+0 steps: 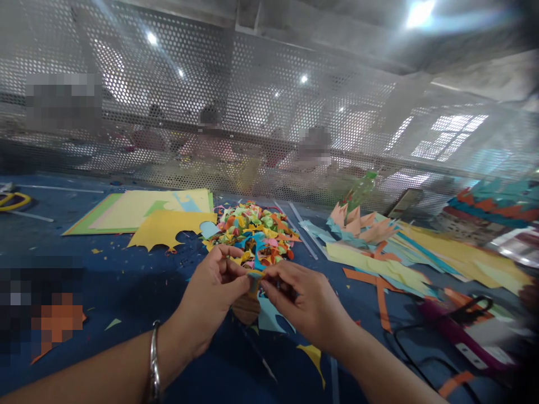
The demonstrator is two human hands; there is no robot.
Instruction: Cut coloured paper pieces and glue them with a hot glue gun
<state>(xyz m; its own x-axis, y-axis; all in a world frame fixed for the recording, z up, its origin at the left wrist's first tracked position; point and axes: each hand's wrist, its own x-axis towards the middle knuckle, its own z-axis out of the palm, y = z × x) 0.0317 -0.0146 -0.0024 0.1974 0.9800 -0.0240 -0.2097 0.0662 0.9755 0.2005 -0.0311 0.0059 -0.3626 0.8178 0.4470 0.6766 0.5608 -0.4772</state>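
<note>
My left hand [221,289] and my right hand [301,292] meet over the blue table. Between their fingertips they pinch a small piece of yellow paper [255,274], partly hidden by the fingers. Just below lies a brown, wood-like rounded piece [246,310]. A light blue paper scrap [272,317] sits beside it under my right hand. Directly beyond my fingers rises a heap of small coloured paper pieces [256,227], in yellow, green, orange, pink and blue. My left wrist wears a silver bangle [155,359].
Stacked sheets [118,207] and a cut yellow sheet [164,227] lie left. To the right are peach paper spikes [357,224], orange strips [381,292], a green-capped bottle [362,191] and a purple power strip [450,336] with black cable. A perforated metal screen [261,101] stands behind.
</note>
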